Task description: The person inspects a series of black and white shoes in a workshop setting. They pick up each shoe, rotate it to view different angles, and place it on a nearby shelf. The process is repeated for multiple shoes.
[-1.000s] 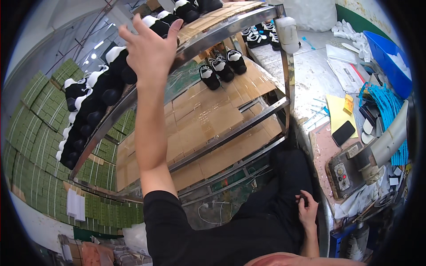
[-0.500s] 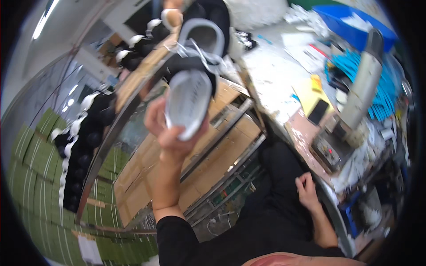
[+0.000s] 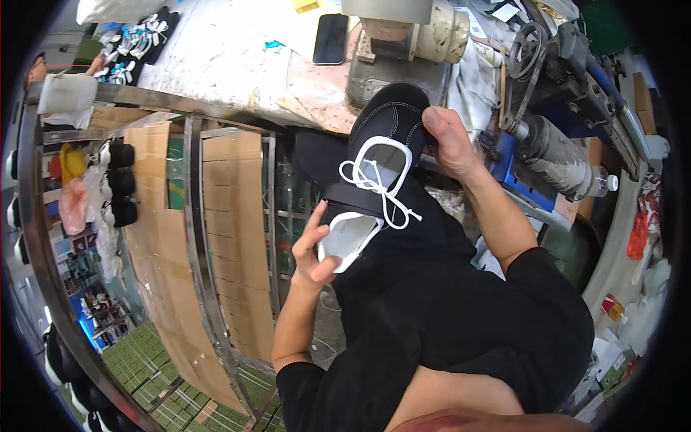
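Observation:
Above my lap, a black shoe (image 3: pixel 392 119) with a pale lining is held at a slant, its toe away from me. Thin white laces (image 3: pixel 379 183) are tied in a bow across its opening. At the heel end, my left hand (image 3: pixel 311 252) is closed on the shoe, with the thumb at the inner lining. My right hand (image 3: pixel 453 144) grips the toe end from the right, thumb along its edge; its other fingers are mostly hidden behind the shoe.
A worktable (image 3: pixel 237 43) lies ahead, with a black phone (image 3: pixel 330 39) and a grey machine (image 3: pixel 381 79) on it. At left stands a metal rack (image 3: pixel 198 216) with cardboard panels; black shoes (image 3: pixel 119 180) show beyond. Another person (image 3: pixel 54 79) is at the far left.
My view has turned to the right. The shoe has come from over the rack to above my lap. My right hand, empty before, now grips its toe; my left still holds the heel.

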Demonstrator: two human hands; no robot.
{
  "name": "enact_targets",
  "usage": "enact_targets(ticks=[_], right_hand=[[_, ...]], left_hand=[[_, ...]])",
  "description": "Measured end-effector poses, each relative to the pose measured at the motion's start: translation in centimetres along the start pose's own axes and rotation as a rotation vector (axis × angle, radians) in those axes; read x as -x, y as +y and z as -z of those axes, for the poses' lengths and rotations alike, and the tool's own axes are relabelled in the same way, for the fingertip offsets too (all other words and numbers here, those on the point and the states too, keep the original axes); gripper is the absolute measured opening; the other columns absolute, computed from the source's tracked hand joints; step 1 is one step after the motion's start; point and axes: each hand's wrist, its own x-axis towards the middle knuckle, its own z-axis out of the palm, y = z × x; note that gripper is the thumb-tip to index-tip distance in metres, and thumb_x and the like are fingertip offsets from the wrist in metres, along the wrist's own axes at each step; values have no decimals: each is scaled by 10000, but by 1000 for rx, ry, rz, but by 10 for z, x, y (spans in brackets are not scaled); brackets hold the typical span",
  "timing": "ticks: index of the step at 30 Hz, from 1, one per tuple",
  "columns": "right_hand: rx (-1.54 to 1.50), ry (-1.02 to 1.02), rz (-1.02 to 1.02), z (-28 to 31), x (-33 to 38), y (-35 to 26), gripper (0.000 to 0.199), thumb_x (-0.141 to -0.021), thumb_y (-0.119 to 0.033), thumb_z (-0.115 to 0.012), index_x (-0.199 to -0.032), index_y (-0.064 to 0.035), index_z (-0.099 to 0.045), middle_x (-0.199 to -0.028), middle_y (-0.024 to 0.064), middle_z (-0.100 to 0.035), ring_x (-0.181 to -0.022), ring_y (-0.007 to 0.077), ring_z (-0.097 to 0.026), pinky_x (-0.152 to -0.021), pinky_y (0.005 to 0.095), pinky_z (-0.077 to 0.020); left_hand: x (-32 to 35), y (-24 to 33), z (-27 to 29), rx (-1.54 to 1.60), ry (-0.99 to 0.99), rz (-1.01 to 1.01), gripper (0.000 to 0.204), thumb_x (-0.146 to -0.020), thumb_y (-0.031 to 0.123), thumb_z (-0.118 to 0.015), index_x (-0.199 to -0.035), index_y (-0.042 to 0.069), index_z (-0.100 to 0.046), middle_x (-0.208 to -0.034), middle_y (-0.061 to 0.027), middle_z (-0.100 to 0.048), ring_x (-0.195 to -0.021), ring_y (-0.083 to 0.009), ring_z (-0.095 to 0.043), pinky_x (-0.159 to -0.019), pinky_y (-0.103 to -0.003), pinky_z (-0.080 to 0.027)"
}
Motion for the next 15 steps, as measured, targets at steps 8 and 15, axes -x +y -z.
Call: enact_targets(ticks=[8,15], right_hand=[[302,188,382,-18,5,-6,310,-946,-250,-689,-1009,52,-664,-788,-21,-624,-700,39,-520,-618,209,-422],[342,216,459,-18,13,10,361,-931,-295,-719,-1013,53,-664,-770,-9,-617,-696,44,-508,-606,216,-421]], left_hand=[[-47,27,-19,-28,269,651,601,-920,281,-680,-1363,4,-384,-1248,-165,-534,-1159,-258,-522,-1043,-395,-362],[-90,13,-46,872,486,1160,588,-964,17,-623,-1437,-5,-275,-1156,-175,-673,-1040,-154,-643,-883,-266,-503]])
